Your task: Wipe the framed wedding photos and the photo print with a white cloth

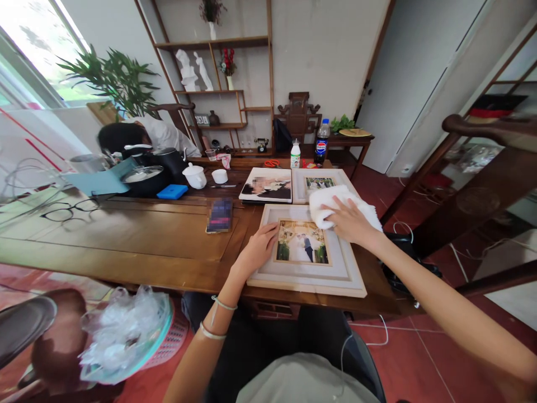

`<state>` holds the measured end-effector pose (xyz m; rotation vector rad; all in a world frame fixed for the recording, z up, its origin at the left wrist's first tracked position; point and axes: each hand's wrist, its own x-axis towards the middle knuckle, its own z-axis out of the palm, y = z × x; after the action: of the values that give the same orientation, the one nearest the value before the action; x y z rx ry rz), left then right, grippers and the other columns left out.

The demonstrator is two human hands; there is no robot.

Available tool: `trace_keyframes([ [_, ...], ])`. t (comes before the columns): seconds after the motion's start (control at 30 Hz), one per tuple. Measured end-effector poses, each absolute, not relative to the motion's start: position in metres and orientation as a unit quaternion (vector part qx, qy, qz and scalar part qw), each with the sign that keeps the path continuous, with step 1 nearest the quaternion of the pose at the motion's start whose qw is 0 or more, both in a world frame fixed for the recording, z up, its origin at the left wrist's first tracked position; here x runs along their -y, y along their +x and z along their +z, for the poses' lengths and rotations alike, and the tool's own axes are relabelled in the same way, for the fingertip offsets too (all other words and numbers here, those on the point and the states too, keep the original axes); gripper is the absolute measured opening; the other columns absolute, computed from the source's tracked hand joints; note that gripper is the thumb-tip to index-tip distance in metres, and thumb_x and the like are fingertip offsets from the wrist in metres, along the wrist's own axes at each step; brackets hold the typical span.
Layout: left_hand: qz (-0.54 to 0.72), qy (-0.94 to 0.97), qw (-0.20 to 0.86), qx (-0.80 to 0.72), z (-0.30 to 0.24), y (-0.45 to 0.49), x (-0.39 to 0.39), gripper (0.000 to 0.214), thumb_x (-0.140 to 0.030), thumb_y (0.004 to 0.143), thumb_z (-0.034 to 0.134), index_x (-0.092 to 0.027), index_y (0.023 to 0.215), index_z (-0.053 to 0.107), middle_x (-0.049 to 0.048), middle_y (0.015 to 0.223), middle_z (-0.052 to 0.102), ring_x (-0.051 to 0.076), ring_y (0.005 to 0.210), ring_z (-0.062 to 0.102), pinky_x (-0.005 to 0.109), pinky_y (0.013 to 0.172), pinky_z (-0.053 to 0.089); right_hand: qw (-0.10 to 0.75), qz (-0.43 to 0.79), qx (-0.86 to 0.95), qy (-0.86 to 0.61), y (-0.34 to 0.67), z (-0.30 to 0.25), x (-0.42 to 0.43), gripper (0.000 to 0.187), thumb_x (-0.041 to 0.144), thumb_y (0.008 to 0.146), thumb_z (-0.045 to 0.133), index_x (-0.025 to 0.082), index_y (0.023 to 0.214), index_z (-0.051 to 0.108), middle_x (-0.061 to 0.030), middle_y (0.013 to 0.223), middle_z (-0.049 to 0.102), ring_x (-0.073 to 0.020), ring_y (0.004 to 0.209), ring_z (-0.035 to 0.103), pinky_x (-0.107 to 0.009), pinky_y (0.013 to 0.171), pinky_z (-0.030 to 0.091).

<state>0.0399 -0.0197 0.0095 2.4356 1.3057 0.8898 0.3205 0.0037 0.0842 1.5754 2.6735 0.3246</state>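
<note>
A pale picture frame (308, 282) with a wedding photo (302, 243) in its middle lies on the wooden table in front of me. My left hand (262, 240) rests flat on the frame's left side, fingers stretched out beside the photo. At the frame's upper right corner, my right hand (350, 221) is closed on a white cloth (331, 198), pressing it down. The cloth also covers part of a second frame (298, 187) just behind. A photo album or print (266, 186) lies left of that second frame.
A cola bottle (322, 143), a small white bottle (296, 154) and orange scissors (272, 163) stand or lie at the back. Leftward are a phone-like item (219, 215), a blue box (172, 192), a white teapot (194, 176) and glasses (71, 210). A person (146, 134) leans at the far side.
</note>
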Motion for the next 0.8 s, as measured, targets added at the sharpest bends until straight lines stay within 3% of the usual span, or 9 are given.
trace_keyframes([
  [0.1, 0.297, 0.83, 0.123, -0.455, 0.01, 0.04, 0.02, 0.04, -0.016, 0.091, 0.039, -0.017, 0.128, 0.054, 0.0106, 0.136, 0.051, 0.022, 0.128, 0.046, 0.042, 0.106, 0.04, -0.008, 0.112, -0.848, 0.518, 0.322, 0.082, 0.01, 0.055, -0.001, 0.069, 0.043, 0.018, 0.114, 0.065, -0.0056, 0.14, 0.048, -0.0356, 0.136, 0.026, -0.058, 0.108, 0.022],
  [0.2, 0.294, 0.829, 0.124, -0.459, 0.011, 0.04, 0.02, 0.04, -0.016, 0.091, 0.039, -0.018, 0.128, 0.054, 0.0105, 0.136, 0.051, 0.022, 0.128, 0.046, 0.041, 0.106, 0.041, -0.021, 0.105, -0.859, 0.501, 0.302, 0.082, 0.041, 0.047, 0.002, 0.069, 0.046, 0.012, 0.11, 0.068, -0.0141, 0.129, 0.056, -0.0348, 0.129, 0.038, -0.05, 0.108, 0.027],
  [0.33, 0.295, 0.827, 0.126, -0.461, 0.009, 0.04, 0.019, 0.04, -0.016, 0.091, 0.039, -0.016, 0.128, 0.054, 0.0112, 0.136, 0.051, 0.022, 0.128, 0.046, 0.041, 0.106, 0.04, 0.001, 0.02, -0.891, 0.453, 0.271, 0.093, 0.104, 0.039, 0.007, 0.07, 0.046, 0.01, 0.101, 0.07, -0.0185, 0.111, 0.065, -0.0335, 0.115, 0.053, -0.048, 0.1, 0.038],
  [0.4, 0.294, 0.828, 0.126, -0.461, 0.008, 0.04, 0.018, 0.04, -0.016, 0.092, 0.038, -0.015, 0.128, 0.053, 0.0118, 0.136, 0.051, 0.022, 0.129, 0.045, 0.041, 0.106, 0.04, -0.007, -0.039, -0.907, 0.419, 0.262, 0.097, 0.129, 0.041, 0.01, 0.068, 0.048, 0.013, 0.103, 0.068, -0.0177, 0.115, 0.064, -0.0332, 0.118, 0.051, -0.047, 0.099, 0.039],
  [0.5, 0.294, 0.831, 0.126, -0.454, 0.008, 0.04, 0.018, 0.039, -0.017, 0.092, 0.038, -0.015, 0.128, 0.054, 0.0116, 0.136, 0.052, 0.022, 0.129, 0.044, 0.042, 0.107, 0.039, -0.046, -0.071, -0.914, 0.396, 0.26, 0.092, 0.137, 0.052, 0.01, 0.066, 0.05, 0.014, 0.116, 0.062, -0.0168, 0.136, 0.049, -0.0317, 0.132, 0.036, -0.048, 0.105, 0.033],
  [0.57, 0.296, 0.832, 0.127, -0.452, 0.01, 0.04, 0.019, 0.04, -0.018, 0.092, 0.038, -0.017, 0.128, 0.053, 0.0106, 0.136, 0.051, 0.022, 0.129, 0.045, 0.041, 0.107, 0.039, -0.058, -0.043, -0.901, 0.427, 0.266, 0.082, 0.12, 0.055, 0.007, 0.066, 0.048, 0.015, 0.12, 0.06, -0.0156, 0.142, 0.043, -0.0301, 0.135, 0.031, -0.049, 0.108, 0.028],
  [0.8, 0.301, 0.834, 0.124, -0.445, 0.012, 0.039, 0.02, 0.04, -0.016, 0.091, 0.038, -0.017, 0.128, 0.054, 0.011, 0.136, 0.051, 0.022, 0.128, 0.046, 0.041, 0.107, 0.039, -0.077, 0.117, -0.826, 0.546, 0.288, 0.064, 0.01, 0.052, 0.012, 0.075, 0.047, 0.012, 0.127, 0.054, -0.0179, 0.138, 0.047, -0.0337, 0.135, 0.027, -0.054, 0.107, 0.021],
])
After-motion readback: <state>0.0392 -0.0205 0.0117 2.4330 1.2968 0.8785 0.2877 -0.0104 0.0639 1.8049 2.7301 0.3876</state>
